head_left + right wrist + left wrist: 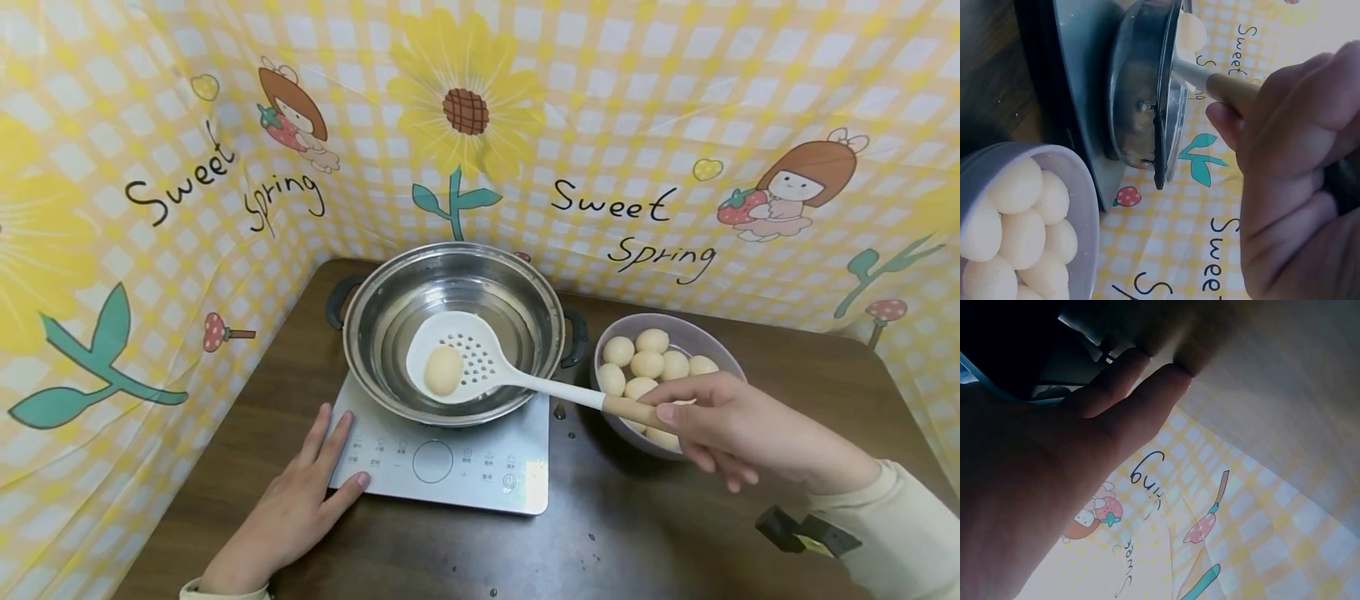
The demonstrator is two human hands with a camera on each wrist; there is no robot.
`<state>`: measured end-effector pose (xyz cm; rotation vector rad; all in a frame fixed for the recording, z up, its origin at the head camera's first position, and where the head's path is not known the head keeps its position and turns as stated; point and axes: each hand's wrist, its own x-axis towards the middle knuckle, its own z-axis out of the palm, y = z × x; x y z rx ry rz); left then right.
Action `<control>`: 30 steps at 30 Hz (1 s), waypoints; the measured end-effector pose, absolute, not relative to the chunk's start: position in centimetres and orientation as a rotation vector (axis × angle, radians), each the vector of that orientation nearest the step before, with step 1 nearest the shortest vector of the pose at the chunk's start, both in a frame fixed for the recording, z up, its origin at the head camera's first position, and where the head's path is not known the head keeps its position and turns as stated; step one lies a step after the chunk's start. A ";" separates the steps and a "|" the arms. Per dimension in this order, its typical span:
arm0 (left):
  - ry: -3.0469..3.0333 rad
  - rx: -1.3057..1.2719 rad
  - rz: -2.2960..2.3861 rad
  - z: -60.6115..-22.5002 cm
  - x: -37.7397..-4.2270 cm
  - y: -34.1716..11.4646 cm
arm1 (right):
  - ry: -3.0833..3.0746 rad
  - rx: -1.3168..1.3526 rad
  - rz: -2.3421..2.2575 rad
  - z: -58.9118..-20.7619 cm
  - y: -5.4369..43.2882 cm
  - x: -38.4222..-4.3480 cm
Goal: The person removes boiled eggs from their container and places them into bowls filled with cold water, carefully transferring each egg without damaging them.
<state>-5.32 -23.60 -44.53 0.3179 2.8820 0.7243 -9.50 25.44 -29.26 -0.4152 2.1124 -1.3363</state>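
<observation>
My right hand [738, 421] grips the wooden end of a white slotted skimmer [551, 387]. One pale egg [444, 371] lies in the skimmer's perforated bowl, which is over the steel pot [356, 333]. In the right wrist view the fingers wrap the wooden handle [1232, 90], and the egg [1191, 32] shows above the pot's rim. With fingers spread, my left hand [300, 492] rests at the left edge of the silver induction cooker [480, 492] under the pot. Right of the pot, a purple-grey bowl [708, 337] holds several more eggs [647, 364], partly hidden by my right hand.
The pot's black side handles [576, 337] stick out left and right, the right one close to the bowl. Water drops [560, 412] dot the brown table [420, 554]. A yellow checked cloth [585, 125] stands behind and to the left.
</observation>
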 end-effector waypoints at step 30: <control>2.862 0.345 0.742 -44.6 -5.4 -23.4 | 1.817 -0.439 -1.687 -27.6 34.3 -5.8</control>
